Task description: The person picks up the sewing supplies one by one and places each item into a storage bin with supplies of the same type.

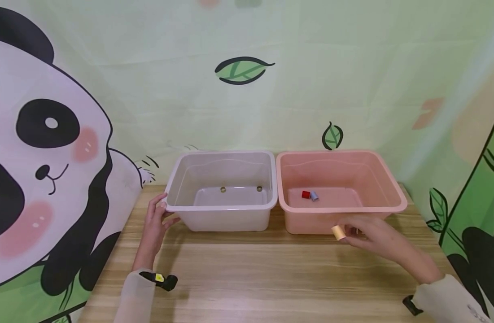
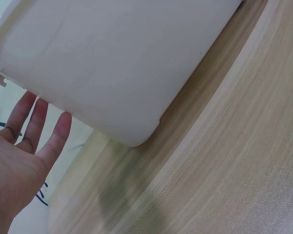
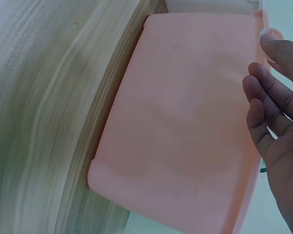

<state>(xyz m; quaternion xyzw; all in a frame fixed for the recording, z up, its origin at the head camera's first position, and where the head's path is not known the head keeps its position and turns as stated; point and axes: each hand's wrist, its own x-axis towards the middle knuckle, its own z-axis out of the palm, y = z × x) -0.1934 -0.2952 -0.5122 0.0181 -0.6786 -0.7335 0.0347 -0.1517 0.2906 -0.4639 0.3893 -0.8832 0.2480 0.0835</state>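
My left hand [image 1: 154, 224] is at the near left corner of the white plastic bin [image 1: 226, 220]. In the left wrist view its fairly straight fingers [image 2: 58, 136] touch the bin's side, below the rim. My right hand [image 1: 372, 235] pinches a small yellow cylinder [image 1: 338, 233] between thumb and fingertips, just in front of the pink plastic bin [image 1: 307, 222]. In the right wrist view the cylinder is mostly hidden by the fingers. Inside the pink bin lie a red cylinder [image 1: 306, 194] and a light blue cylinder [image 1: 314, 196], side by side.
Two small olive-gold round pieces, a left one [image 1: 223, 189] and a right one [image 1: 259, 189], lie apart in the white bin. Both bins stand next to each other on a wooden table [image 1: 247, 278], against a printed panda backdrop [image 1: 170, 103].
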